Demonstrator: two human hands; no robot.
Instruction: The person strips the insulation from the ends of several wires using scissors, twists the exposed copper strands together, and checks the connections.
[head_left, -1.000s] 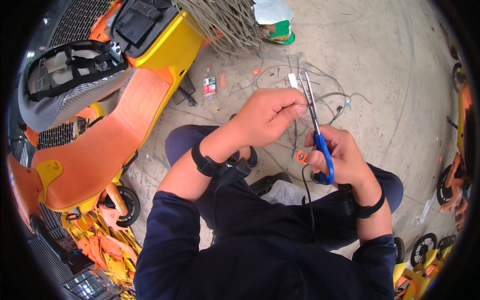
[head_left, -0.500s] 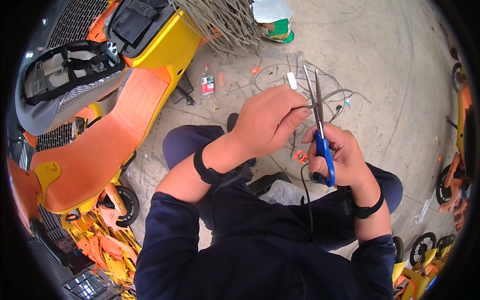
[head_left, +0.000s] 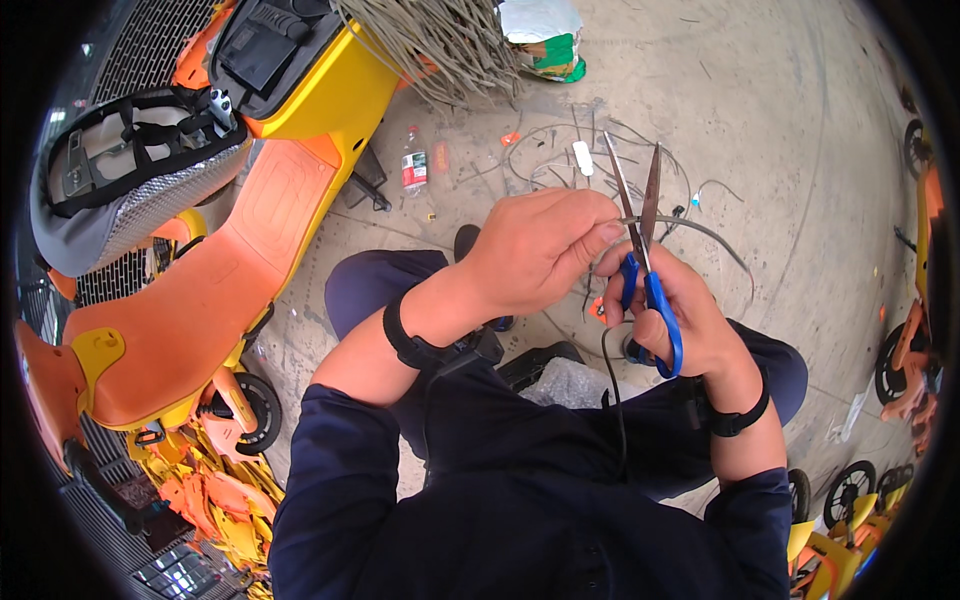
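My left hand (head_left: 550,245) is closed, pinching a thin grey cable (head_left: 700,228) between thumb and fingers. From the pinch the cable runs to the right across the scissor blades and curves down to a reddish tip. My right hand (head_left: 685,310) grips blue-handled scissors (head_left: 648,240), fingers and thumb in the loops. Their long blades point away from me and stand apart, with the cable near the crossing of the blades. Whether the blades touch the cable I cannot tell. The cable's end inside my left hand is hidden.
A yellow-and-orange scooter body (head_left: 230,250) stands at the left, with a thick bundle of grey cables (head_left: 440,45) on its far end. A plastic bottle (head_left: 414,165), loose wires and a white piece (head_left: 583,158) lie on the floor ahead. Beyond sits a green-and-white bag (head_left: 545,45).
The scissor blades have spread wider apart. The free part of the cable now sags farther down to the right. My left hand has hardly moved.
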